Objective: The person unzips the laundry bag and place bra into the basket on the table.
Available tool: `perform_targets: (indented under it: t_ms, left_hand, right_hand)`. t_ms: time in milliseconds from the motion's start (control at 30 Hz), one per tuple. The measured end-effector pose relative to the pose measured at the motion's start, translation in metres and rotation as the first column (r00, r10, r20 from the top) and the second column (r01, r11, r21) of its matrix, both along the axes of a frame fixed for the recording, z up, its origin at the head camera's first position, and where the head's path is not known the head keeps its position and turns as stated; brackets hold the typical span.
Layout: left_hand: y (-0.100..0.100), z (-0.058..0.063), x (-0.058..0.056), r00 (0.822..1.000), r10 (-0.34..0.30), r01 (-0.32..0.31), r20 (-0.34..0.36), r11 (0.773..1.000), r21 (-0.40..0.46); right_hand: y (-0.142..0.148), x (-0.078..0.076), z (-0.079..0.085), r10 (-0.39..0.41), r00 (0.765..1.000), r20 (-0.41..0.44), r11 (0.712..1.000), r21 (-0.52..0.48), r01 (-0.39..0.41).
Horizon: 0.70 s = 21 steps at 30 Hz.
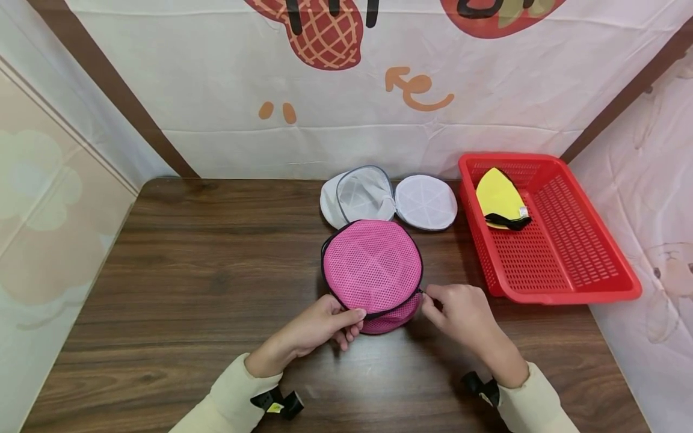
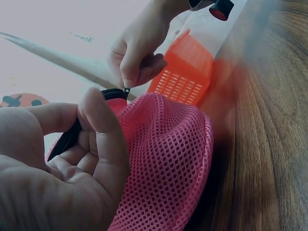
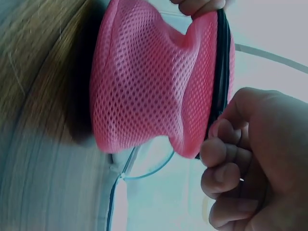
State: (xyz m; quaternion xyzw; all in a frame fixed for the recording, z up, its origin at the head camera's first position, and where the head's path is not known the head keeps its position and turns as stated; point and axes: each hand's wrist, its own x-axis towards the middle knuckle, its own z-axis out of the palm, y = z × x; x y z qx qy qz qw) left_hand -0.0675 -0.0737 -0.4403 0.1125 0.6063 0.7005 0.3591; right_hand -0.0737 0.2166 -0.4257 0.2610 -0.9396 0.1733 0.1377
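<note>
A pink mesh laundry bag (image 1: pixel 372 264) with a black zipper band round its top stands at the middle of the table. My left hand (image 1: pixel 325 325) pinches the zipper edge at the bag's near left, thumb on top; in the left wrist view the black band runs between thumb and fingers. At the near right side, my right hand (image 1: pixel 460 313) pinches the zipper pull (image 2: pixel 127 90) between thumb and forefinger. The right wrist view shows the mesh side wall (image 3: pixel 144 82) creased, with the zipper band (image 3: pixel 222 62) along its upper edge. The lid lies over the bag's top.
Behind the pink bag lies a white mesh bag (image 1: pixel 357 198), its round lid (image 1: pixel 426 202) folded out to the right. A red plastic basket (image 1: pixel 590 228) stands at the right with a yellow bag (image 1: pixel 499 198) inside. A printed cloth hangs along the table's back edge.
</note>
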Motion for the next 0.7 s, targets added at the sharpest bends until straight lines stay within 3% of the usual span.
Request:
perform_targets:
  t_ms: [200,367,700]
  left_hand:
    - [-0.001,0.0,0.0,1.0,-0.003,0.003,-0.01,1.0,-0.001]
    - [-0.001,0.0,0.0,1.0,-0.005,0.005,-0.012,1.0,-0.008]
    - [0.0,-0.003,-0.001,1.0,0.007,-0.008,0.019,1.0,0.023]
  right_hand:
    - [0.004,-0.012,0.0,-0.092,0.995,-0.037,0.996,-0.024,0.091]
    - [0.005,-0.021,-0.002,-0.174,0.985,-0.011,0.985,-0.026,0.173]
    - [0.002,-0.029,-0.005,-0.243,0.97,-0.022,0.969,-0.044,0.242]
